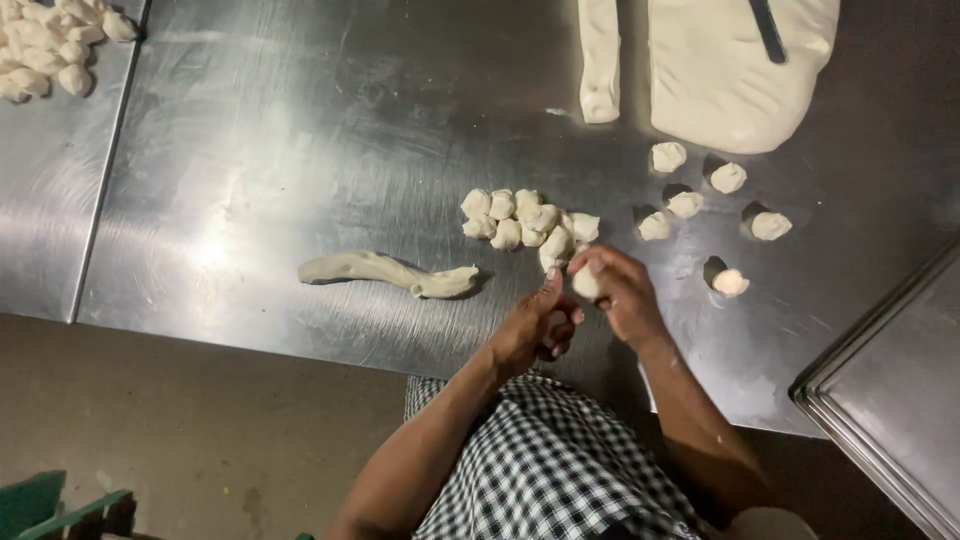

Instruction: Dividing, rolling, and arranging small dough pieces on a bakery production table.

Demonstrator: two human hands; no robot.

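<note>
My right hand (622, 292) pinches a small lump of dough (585, 283) between thumb and fingers. My left hand (533, 327) is curled just beside it, its thumb touching the lump. Both hands hover over the near edge of a steel table (300, 170). A cluster of several cut dough pieces (520, 220) lies just beyond my hands. A short rope of dough (385, 272) lies to the left.
A big slab of dough (725, 80) with a dark-handled tool (768, 30) and a dough strip (600, 60) sit at the far side. Several loose pieces (728, 178) lie right. More pieces (45, 45) are piled far left. A metal tray (890, 400) stands at right.
</note>
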